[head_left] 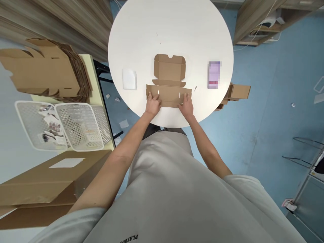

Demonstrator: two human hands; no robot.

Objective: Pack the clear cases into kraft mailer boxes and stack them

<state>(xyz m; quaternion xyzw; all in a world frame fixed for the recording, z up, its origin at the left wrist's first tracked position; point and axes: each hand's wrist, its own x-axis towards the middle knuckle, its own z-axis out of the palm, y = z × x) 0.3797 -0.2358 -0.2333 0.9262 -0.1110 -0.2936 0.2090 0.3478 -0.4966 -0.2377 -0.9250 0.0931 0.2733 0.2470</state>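
A flat, unfolded brown cardboard mailer box [169, 71] lies on the white round table, its lid panel pointing away from me and its side flaps partly raised. My left hand [153, 105] grips the left part of the near panel, fingers on top and thumb by the front edge. At the right part of the same panel, my right hand [186, 106] holds on in a like way. Two narrow slots show in the panel between the hands. To the left sits a white, padded-looking square packet [129, 79]. A purple, pixelated pack [214, 75] rests to the right.
Left of the round table [172, 20], a side table carries a stack of flat cardboard boxes [48, 71] and white plastic baskets [78, 126]. A large carton [50, 172] stands nearer me. More cardboard boxes [239, 91] show beyond the right table edge. Scraps lie on the blue floor.
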